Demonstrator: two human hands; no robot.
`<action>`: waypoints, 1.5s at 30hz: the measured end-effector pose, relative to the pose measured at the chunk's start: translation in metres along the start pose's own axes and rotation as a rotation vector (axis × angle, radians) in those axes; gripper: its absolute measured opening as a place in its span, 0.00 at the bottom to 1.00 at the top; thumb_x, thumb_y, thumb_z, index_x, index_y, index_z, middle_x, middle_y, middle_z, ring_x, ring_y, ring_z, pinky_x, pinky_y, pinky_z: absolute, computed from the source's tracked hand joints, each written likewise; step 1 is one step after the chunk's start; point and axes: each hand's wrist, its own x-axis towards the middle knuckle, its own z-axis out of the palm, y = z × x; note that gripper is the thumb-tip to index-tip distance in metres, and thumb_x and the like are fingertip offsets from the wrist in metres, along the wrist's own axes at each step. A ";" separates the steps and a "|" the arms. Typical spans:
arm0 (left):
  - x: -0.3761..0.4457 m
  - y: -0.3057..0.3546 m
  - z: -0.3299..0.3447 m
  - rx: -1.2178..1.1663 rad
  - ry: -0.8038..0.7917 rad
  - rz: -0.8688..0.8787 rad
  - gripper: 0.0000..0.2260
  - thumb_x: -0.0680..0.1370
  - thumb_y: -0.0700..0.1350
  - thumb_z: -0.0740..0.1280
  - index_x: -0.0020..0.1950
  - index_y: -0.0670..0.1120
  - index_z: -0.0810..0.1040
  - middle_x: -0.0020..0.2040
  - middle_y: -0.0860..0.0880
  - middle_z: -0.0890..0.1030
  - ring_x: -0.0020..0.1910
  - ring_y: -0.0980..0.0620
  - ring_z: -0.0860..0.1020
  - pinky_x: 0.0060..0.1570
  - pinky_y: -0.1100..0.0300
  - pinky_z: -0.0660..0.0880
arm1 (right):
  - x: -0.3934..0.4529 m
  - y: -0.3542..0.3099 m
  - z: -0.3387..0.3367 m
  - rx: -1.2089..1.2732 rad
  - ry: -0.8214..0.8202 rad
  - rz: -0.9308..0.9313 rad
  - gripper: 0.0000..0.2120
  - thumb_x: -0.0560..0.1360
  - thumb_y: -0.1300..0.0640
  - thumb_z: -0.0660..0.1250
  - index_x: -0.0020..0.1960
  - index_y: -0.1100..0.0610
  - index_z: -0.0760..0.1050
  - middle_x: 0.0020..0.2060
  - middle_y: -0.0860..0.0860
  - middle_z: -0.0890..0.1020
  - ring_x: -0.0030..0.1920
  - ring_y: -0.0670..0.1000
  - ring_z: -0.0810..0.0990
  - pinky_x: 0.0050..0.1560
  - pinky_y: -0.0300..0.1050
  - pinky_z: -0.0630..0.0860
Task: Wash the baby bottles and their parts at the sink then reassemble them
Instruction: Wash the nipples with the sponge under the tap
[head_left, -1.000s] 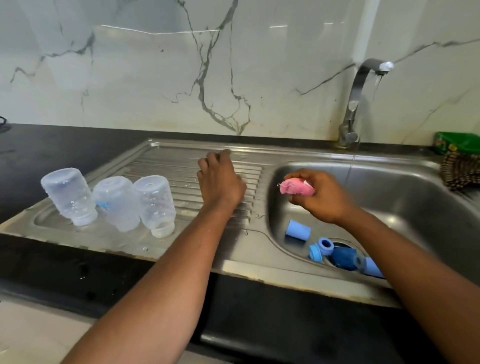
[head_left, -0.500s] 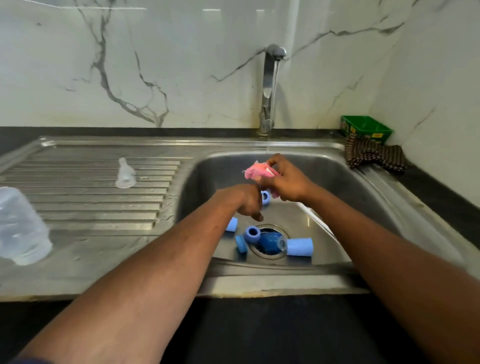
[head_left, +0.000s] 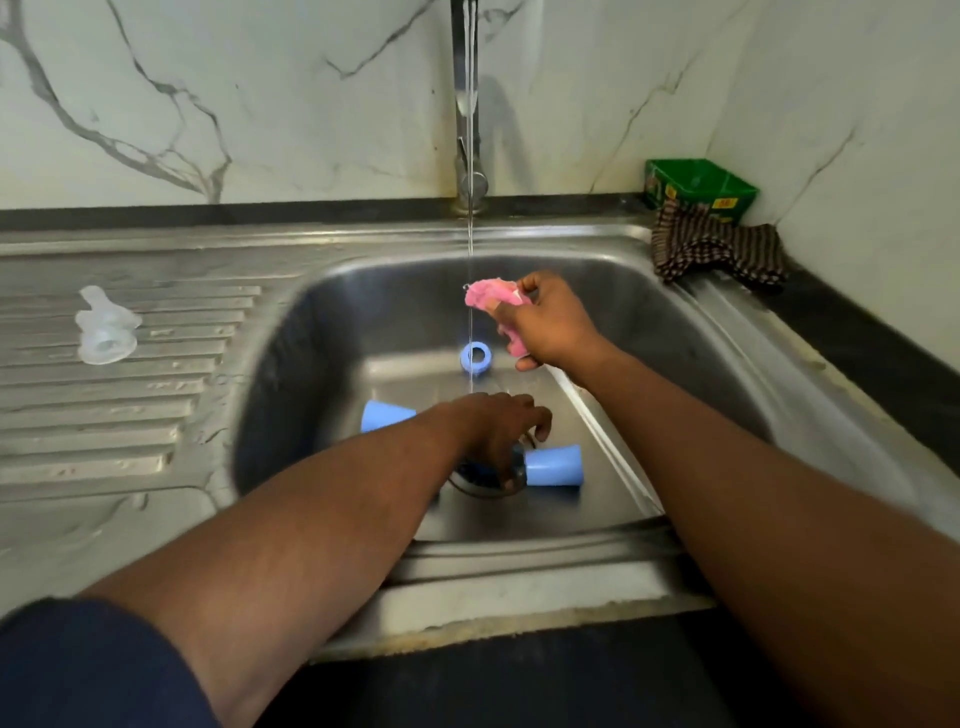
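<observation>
White marble-veined walls rise behind a steel sink (head_left: 691, 332) set in a dark bench (head_left: 872, 358), and a thin stream of water (head_left: 470, 234) falls from the tap (head_left: 464, 104), whose spout is cut off at the top. The right hand (head_left: 550, 325) is clenched round a pink sponge (head_left: 491, 296) just beside the stream. Below it the left hand (head_left: 498, 431) reaches over the drain, fingers curled downward; whether it grips anything there I cannot tell, since it hides the parts beneath. A blue ring (head_left: 475, 357) lies between the two hands, one blue cap (head_left: 553, 466) just right of the left hand, another (head_left: 387, 415) partly hidden behind its wrist. A clear teat (head_left: 104, 327) lies on the drainboard (head_left: 104, 415), well to the left. Beyond the right hand sit a striped cloth (head_left: 717, 249) and a green box (head_left: 698, 184) with an unreadable yellow label.
</observation>
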 end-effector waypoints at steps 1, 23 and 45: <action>0.000 0.001 0.002 0.058 0.005 0.001 0.26 0.70 0.51 0.76 0.65 0.51 0.71 0.62 0.48 0.72 0.59 0.45 0.73 0.50 0.54 0.70 | 0.000 0.000 0.000 -0.011 -0.003 0.001 0.13 0.76 0.50 0.71 0.51 0.54 0.70 0.46 0.54 0.82 0.35 0.50 0.79 0.26 0.42 0.76; -0.037 -0.026 -0.076 -1.891 0.804 -0.314 0.14 0.85 0.49 0.59 0.59 0.41 0.77 0.40 0.48 0.86 0.34 0.52 0.78 0.31 0.62 0.77 | 0.003 -0.014 -0.012 0.096 0.331 -0.119 0.10 0.79 0.49 0.68 0.55 0.50 0.69 0.50 0.56 0.81 0.48 0.58 0.83 0.49 0.62 0.81; -0.020 -0.023 -0.076 -1.917 0.601 -0.427 0.12 0.84 0.47 0.61 0.45 0.44 0.79 0.30 0.50 0.78 0.29 0.54 0.74 0.23 0.65 0.68 | 0.037 0.007 -0.005 -0.359 0.194 -0.286 0.19 0.80 0.56 0.62 0.69 0.44 0.73 0.62 0.54 0.79 0.61 0.53 0.77 0.62 0.53 0.76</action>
